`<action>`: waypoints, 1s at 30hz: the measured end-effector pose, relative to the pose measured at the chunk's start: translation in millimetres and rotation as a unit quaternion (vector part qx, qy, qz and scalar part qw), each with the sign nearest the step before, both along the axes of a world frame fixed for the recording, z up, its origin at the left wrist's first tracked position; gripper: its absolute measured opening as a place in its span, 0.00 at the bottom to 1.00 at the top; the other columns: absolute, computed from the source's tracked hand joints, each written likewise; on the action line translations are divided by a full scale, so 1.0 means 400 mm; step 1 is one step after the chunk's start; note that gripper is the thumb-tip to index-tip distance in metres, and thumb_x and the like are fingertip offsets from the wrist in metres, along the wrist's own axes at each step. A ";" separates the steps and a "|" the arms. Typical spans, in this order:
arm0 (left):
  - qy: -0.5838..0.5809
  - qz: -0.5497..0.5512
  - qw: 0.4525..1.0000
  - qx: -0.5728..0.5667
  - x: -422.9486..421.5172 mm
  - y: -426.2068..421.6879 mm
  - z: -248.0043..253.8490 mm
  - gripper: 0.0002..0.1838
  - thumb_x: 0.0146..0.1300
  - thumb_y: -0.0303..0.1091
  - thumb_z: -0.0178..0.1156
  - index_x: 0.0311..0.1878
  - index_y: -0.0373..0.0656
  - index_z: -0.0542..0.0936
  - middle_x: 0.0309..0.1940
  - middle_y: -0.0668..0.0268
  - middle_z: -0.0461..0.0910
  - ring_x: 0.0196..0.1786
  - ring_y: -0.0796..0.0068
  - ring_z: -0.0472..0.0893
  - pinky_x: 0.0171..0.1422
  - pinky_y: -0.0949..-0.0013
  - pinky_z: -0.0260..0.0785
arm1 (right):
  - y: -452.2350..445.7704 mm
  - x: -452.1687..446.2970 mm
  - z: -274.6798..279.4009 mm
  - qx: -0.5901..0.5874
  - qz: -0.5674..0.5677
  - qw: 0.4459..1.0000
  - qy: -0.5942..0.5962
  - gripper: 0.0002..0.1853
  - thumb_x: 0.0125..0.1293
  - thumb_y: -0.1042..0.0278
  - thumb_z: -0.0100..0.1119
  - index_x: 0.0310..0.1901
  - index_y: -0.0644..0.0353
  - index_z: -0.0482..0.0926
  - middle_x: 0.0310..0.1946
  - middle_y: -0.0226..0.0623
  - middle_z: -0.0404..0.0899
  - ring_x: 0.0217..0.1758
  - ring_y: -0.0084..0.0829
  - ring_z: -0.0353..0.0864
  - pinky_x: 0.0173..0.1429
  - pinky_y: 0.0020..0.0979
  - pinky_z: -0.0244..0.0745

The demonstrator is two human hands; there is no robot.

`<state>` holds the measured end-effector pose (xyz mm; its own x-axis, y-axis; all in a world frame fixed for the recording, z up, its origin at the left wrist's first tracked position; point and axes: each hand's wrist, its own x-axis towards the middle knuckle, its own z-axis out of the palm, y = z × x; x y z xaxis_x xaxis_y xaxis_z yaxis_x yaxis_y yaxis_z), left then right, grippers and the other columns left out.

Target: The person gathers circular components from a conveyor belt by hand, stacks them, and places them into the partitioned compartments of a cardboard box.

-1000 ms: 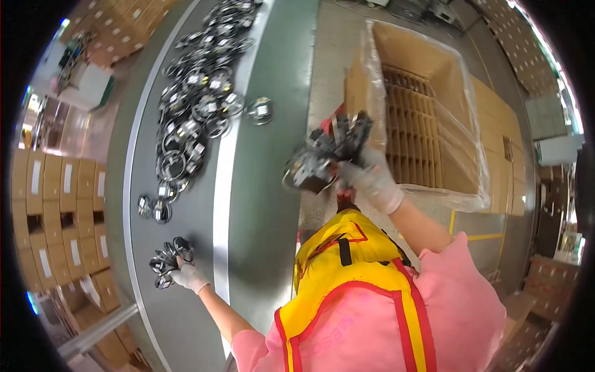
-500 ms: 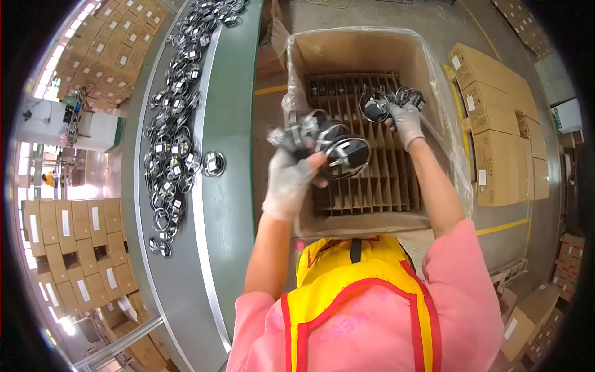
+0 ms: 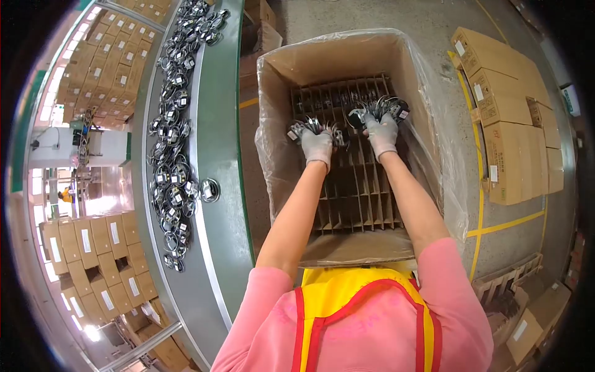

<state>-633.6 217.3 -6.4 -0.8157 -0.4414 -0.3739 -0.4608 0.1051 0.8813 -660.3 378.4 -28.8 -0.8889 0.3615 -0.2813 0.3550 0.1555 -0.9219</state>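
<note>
Both hands wear pale gloves and are inside a large cardboard box (image 3: 347,248) lined with clear plastic. My left hand (image 3: 317,147) is closed on a bunch of black coiled cables (image 3: 299,130) over the left part of the box. To its right, my right hand (image 3: 381,133) grips another bunch of coiled cables (image 3: 400,110). Below the bunches, a cardboard divider grid (image 3: 353,208) forms narrow slots. Dark items show in the slots of its far rows. The fingertips are partly hidden by the cables.
On the left, a conveyor belt (image 3: 217,142) carries a long heap of coiled cables (image 3: 170,133), with one coil (image 3: 209,190) lying apart. Closed cartons (image 3: 517,152) stand right of the box on the floor. More stacked cartons (image 3: 102,254) are beyond the conveyor.
My left hand has gone from the conveyor to the box with its bunch of cables. My right hand has also moved over the grid with its bunch. The view has turned toward the box.
</note>
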 end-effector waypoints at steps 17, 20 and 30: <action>-0.020 0.056 0.996 0.072 -0.012 -0.120 -0.038 0.17 0.65 0.28 0.53 0.57 0.36 0.73 0.41 0.62 0.82 0.35 0.71 0.81 0.35 0.67 0.77 | 0.130 -0.026 0.028 -0.103 0.082 0.989 -0.067 0.18 0.64 0.68 0.56 0.54 0.66 0.73 0.33 0.35 0.80 0.15 0.21 0.74 0.14 0.21 0.63; 0.102 -0.040 0.976 -0.189 0.001 -0.176 -0.163 0.20 0.60 0.27 0.57 0.57 0.41 0.73 0.39 0.57 0.82 0.36 0.62 0.83 0.41 0.62 0.74 | 0.144 -0.039 0.046 -0.055 0.035 0.997 -0.028 0.18 0.65 0.66 0.55 0.54 0.65 0.76 0.33 0.34 0.80 0.14 0.18 0.70 0.16 0.21 0.62; 0.007 -0.034 0.973 -0.228 0.008 -0.165 -0.146 0.31 0.58 0.27 0.54 0.68 0.47 0.65 0.51 0.46 0.78 0.54 0.48 0.78 0.60 0.54 0.68 | 0.156 -0.037 -0.047 0.389 0.196 0.893 0.113 0.15 0.58 0.60 0.57 0.44 0.56 0.82 0.49 0.52 0.76 0.53 0.51 0.76 0.53 0.45 0.74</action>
<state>-630.6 151.4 -64.7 -0.8519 -0.5046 -0.1405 -0.4284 0.5168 0.7412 -674.9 440.8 -47.8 -0.9925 0.0174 0.1212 -0.0486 0.8523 -0.5208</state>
